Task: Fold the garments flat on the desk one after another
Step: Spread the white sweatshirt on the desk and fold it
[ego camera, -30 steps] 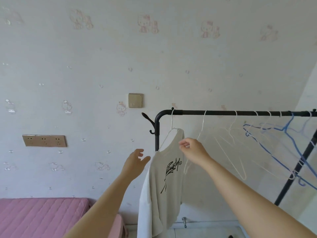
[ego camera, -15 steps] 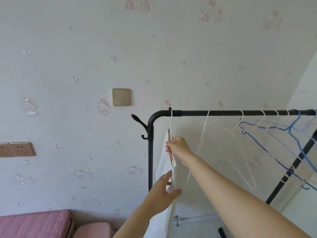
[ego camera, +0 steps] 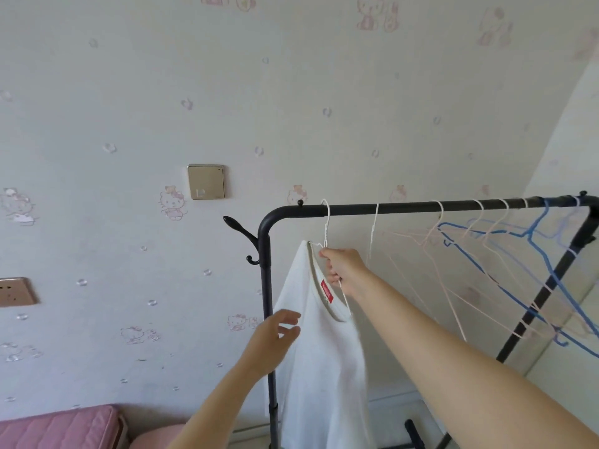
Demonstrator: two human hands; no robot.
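white T-shirt, red neck label, hanging

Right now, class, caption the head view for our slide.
Right hand grips the hanger of a white T-shirt on a black rack; left hand alongside.

Soft, even daylight, no harsh shadows; wide-angle bending at the edges, slight motion blur on the left hand.

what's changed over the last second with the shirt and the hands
The white T-shirt on its white wire hanger has swung round: the black print faced the camera, now the neckline's red label does. The right hand keeps gripping the hanger at the collar; the open left hand came from the air to the shirt's edge. The hanger stays hooked on the black metal rack, beside the empty wire hangers.
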